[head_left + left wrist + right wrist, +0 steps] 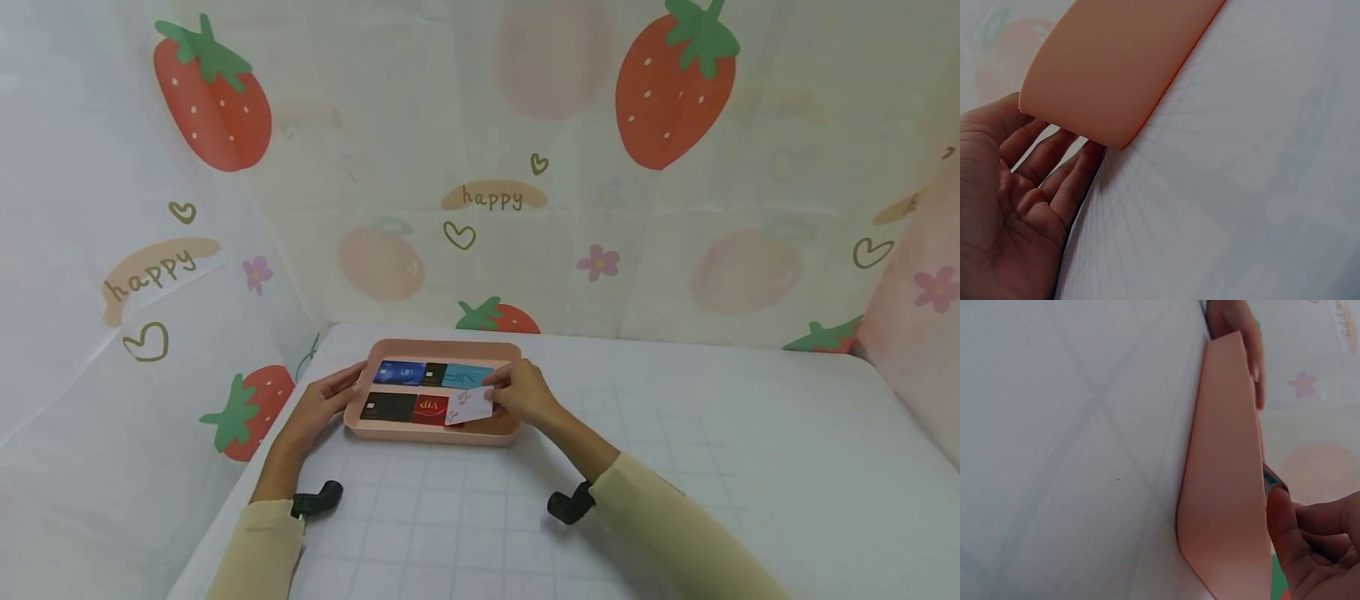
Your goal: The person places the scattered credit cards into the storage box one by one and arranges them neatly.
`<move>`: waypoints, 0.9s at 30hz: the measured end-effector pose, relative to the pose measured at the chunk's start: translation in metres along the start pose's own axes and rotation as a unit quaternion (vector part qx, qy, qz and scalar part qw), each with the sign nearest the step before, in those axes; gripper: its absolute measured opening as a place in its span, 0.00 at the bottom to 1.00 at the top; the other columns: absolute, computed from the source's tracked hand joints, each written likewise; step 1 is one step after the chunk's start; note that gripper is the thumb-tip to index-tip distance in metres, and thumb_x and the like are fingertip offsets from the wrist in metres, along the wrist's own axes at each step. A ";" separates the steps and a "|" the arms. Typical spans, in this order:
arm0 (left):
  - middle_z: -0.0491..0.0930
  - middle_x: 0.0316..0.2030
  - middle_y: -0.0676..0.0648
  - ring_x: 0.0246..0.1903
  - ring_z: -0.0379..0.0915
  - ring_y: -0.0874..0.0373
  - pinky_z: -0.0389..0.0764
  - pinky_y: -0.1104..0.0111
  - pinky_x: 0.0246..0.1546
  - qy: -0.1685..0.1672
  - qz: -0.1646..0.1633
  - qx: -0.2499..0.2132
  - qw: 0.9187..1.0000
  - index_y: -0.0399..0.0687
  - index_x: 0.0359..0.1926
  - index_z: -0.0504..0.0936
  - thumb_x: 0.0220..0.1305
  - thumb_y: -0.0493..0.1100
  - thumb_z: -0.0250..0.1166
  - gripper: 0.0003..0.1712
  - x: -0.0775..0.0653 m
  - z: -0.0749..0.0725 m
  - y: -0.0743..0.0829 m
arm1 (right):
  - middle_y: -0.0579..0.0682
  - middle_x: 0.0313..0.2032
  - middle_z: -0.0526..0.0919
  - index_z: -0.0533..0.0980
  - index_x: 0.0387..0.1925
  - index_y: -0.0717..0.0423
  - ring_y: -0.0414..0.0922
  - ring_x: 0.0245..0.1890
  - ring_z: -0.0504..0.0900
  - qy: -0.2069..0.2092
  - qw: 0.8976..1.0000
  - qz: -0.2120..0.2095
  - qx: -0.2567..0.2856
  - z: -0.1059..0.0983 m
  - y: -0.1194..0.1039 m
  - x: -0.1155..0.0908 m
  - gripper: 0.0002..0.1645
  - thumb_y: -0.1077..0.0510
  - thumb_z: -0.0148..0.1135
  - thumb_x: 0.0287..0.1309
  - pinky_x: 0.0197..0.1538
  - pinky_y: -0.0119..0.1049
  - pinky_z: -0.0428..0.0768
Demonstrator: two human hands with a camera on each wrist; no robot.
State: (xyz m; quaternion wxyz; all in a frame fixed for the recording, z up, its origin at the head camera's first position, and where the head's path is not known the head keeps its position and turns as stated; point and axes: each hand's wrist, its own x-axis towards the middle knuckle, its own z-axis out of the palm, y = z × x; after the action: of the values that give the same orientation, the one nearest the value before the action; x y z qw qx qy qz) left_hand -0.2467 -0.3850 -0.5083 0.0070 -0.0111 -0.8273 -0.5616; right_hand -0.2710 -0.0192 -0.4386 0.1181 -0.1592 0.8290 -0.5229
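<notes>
A shallow pink tray stands on the white table, with cards lying in two rows inside. The back row has a blue card, a dark card and a light blue VIP card. In front lie a black card and a red VIP card. My right hand pinches a white patterned card between thumb and fingers, over the tray's front right part. My left hand rests against the tray's left side, fingers fairly straight; in the left wrist view its fingers touch the tray wall.
The table bears a white cloth with faint grid lines. Behind it hangs a curtain printed with strawberries and hearts, and a similar sheet stands at the left. Black wrist mounts sit on both forearms.
</notes>
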 end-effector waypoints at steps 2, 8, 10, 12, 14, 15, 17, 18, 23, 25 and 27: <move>0.65 0.74 0.46 0.73 0.61 0.47 0.67 0.52 0.68 -0.002 0.004 0.004 1.000 0.55 0.76 0.66 0.74 0.52 0.61 0.33 0.000 0.000 0.000 | 0.56 0.31 0.85 0.82 0.51 0.71 0.45 0.24 0.87 -0.001 1.000 -0.002 -0.004 0.001 0.002 0.001 0.15 0.69 0.65 0.63 0.32 0.35 0.87; 0.64 0.74 0.43 0.73 0.60 0.45 0.63 0.48 0.70 -0.004 0.013 0.009 1.000 0.53 0.76 0.66 0.75 0.50 0.60 0.32 -0.002 0.000 0.006 | 0.56 0.31 0.86 0.82 0.50 0.71 0.46 0.22 0.87 -0.004 1.000 -0.008 -0.006 0.003 0.005 0.005 0.15 0.68 0.65 0.64 0.32 0.34 0.86; 0.64 0.74 0.42 0.73 0.60 0.45 0.63 0.48 0.70 -0.005 0.012 0.010 1.000 0.52 0.76 0.65 0.75 0.49 0.60 0.32 -0.005 0.000 0.011 | 0.57 0.33 0.86 0.82 0.50 0.71 0.46 0.22 0.87 -0.005 1.000 -0.007 -0.003 0.005 0.005 0.006 0.15 0.68 0.65 0.64 0.32 0.34 0.86; 0.64 0.74 0.43 0.73 0.60 0.45 0.64 0.49 0.70 -0.005 0.009 0.010 1.000 0.52 0.76 0.65 0.75 0.49 0.60 0.32 -0.005 0.000 0.010 | 0.57 0.33 0.86 0.82 0.50 0.71 0.46 0.22 0.87 -0.007 1.000 -0.004 0.000 0.007 0.006 0.008 0.15 0.68 0.65 0.64 0.32 0.34 0.86; 0.65 0.74 0.43 0.73 0.60 0.46 0.64 0.49 0.69 -0.003 0.004 0.010 1.000 0.52 0.76 0.66 0.75 0.50 0.61 0.33 -0.004 0.000 0.010 | 0.57 0.33 0.86 0.83 0.50 0.71 0.46 0.22 0.87 -0.008 1.000 0.000 0.000 0.009 0.007 0.008 0.14 0.68 0.65 0.64 0.32 0.34 0.86; 0.65 0.73 0.44 0.73 0.61 0.47 0.65 0.49 0.69 -0.002 0.005 0.008 1.000 0.53 0.76 0.66 0.74 0.51 0.61 0.33 -0.003 0.000 0.007 | 0.56 0.32 0.86 0.83 0.50 0.71 0.46 0.22 0.87 -0.008 1.000 0.001 -0.001 0.009 0.008 0.009 0.14 0.68 0.65 0.64 0.32 0.34 0.86; 0.66 0.73 0.46 0.73 0.61 0.48 0.65 0.50 0.69 0.001 0.003 0.006 1.000 0.55 0.76 0.67 0.73 0.53 0.62 0.33 -0.001 0.000 0.002 | 0.56 0.32 0.85 0.82 0.50 0.71 0.46 0.23 0.87 -0.009 1.000 0.005 0.002 0.010 0.007 0.009 0.14 0.68 0.64 0.65 0.33 0.34 0.86; 0.66 0.73 0.46 0.73 0.61 0.48 0.65 0.49 0.69 0.002 0.002 0.006 1.000 0.55 0.76 0.67 0.73 0.53 0.62 0.33 -0.001 0.000 0.002 | 0.57 0.32 0.85 0.82 0.50 0.72 0.46 0.23 0.87 -0.010 1.000 0.003 0.002 0.010 0.007 0.009 0.14 0.68 0.64 0.65 0.33 0.34 0.86; 0.65 0.73 0.45 0.73 0.61 0.47 0.65 0.48 0.69 0.004 0.000 0.008 1.000 0.55 0.76 0.67 0.74 0.52 0.62 0.33 0.000 0.000 0.002 | 0.57 0.34 0.86 0.81 0.50 0.74 0.46 0.23 0.87 -0.009 1.000 -0.004 -0.002 0.010 0.006 0.009 0.15 0.69 0.63 0.64 0.32 0.33 0.86; 0.66 0.73 0.45 0.73 0.61 0.47 0.65 0.48 0.70 0.004 -0.001 0.007 1.000 0.55 0.76 0.67 0.74 0.52 0.62 0.33 0.000 0.000 0.002 | 0.57 0.35 0.87 0.82 0.50 0.73 0.46 0.22 0.87 -0.007 1.000 -0.002 -0.006 0.010 0.006 0.009 0.15 0.68 0.64 0.64 0.32 0.32 0.86; 0.65 0.73 0.45 0.73 0.61 0.47 0.65 0.48 0.70 0.004 0.001 0.009 1.000 0.55 0.76 0.66 0.74 0.52 0.62 0.33 0.000 0.000 0.001 | 0.58 0.35 0.87 0.82 0.50 0.72 0.46 0.23 0.87 -0.005 1.000 0.001 -0.008 0.010 0.006 0.009 0.15 0.68 0.64 0.64 0.33 0.33 0.86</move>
State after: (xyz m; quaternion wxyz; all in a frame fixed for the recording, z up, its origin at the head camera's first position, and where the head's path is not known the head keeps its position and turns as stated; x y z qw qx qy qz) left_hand -0.2465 -0.3848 -0.5071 0.0108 -0.0094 -0.8325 -0.5538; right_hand -0.2768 -0.0285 -0.4486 0.1220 -0.1619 0.8325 -0.5156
